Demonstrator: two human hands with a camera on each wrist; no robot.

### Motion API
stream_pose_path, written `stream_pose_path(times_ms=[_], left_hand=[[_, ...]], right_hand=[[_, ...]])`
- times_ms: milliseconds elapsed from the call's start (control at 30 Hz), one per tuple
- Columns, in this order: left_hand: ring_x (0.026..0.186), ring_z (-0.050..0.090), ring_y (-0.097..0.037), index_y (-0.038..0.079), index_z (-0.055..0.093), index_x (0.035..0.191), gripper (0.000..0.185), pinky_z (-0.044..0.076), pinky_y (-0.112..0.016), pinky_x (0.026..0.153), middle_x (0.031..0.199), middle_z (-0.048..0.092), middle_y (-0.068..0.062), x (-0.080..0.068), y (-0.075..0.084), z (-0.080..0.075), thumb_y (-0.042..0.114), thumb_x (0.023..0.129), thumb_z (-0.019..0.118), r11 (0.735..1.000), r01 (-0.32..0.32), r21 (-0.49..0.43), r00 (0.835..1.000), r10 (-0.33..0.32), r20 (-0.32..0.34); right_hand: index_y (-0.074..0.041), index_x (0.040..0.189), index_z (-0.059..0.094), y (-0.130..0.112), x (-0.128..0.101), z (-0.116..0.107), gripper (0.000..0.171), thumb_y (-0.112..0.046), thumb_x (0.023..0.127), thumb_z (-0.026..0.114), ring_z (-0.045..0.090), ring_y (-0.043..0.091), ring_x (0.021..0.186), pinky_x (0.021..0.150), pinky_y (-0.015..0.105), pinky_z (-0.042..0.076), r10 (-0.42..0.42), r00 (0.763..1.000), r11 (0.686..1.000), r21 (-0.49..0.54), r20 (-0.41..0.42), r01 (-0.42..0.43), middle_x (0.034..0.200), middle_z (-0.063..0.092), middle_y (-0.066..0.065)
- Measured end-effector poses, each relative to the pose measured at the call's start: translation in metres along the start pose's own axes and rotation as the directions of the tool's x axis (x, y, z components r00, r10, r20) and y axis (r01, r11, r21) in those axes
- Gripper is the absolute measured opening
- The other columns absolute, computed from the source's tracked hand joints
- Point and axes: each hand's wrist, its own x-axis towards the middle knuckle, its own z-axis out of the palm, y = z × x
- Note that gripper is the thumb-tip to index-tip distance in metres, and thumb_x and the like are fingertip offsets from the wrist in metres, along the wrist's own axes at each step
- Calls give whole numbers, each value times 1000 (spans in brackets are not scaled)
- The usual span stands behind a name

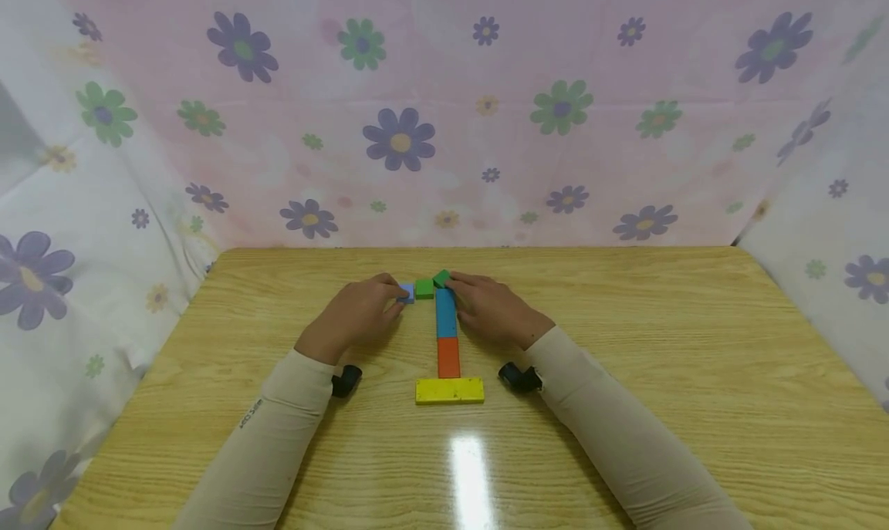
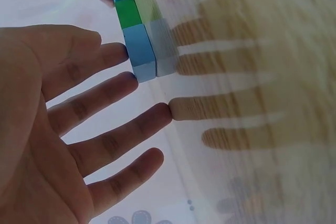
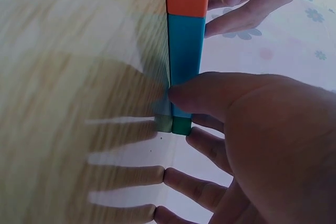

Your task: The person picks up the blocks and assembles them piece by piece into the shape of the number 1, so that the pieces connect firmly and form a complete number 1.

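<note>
Two hands work small wooden blocks on a table (image 1: pixel 625 345). The left hand (image 1: pixel 357 314), fingers straight and spread, touches a light blue block (image 1: pixel 407 292) at its fingertips. The right hand (image 1: pixel 489 308) pinches a green block (image 1: pixel 441 278) at the far end of the blue bar (image 1: pixel 446 312). The blocks look light, hard and smooth, likely to slide; flat opposite sides suit the grip best.
</note>
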Motion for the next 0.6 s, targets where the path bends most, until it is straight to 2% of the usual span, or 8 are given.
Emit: stream_pose_path(times_ms=[100,367,500,600], left_hand=[[82,68,-19,10,72,124,28,57,-35,73,122,65,-10,0,2,-3,20,101,61,1000,-5,-10,1000,5,-6],[86,68,-20,10,69,128,30,57,-36,75,125,63,-11,0,4,-4,19,102,57,1000,7,-31,1000,-7,14],[91,69,-23,9,65,133,33,58,-40,81,128,62,-12,0,3,-4,21,103,55,1000,20,-16,1000,-20,23],[100,69,-28,9,63,136,36,55,-48,91,131,61,-13,0,2,-5,23,104,54,999,42,4,999,-42,18]], right_hand=[[-7,156,35,1,-1,-2,58,-22,103,55,35,34,148,117,52,36,-9,1000,1000,-12,-4,9,163,30,12],[-8,156,35,1,-1,-2,58,-22,103,55,37,33,147,117,51,36,2,1000,1000,-2,6,-2,163,31,12],[-9,155,37,0,0,-2,53,-23,105,49,38,32,147,117,52,36,16,1000,1000,22,-16,-16,163,32,10],[-9,154,39,1,-2,-2,51,-24,106,47,37,32,147,117,52,36,25,999,999,35,-34,-24,162,34,11]])
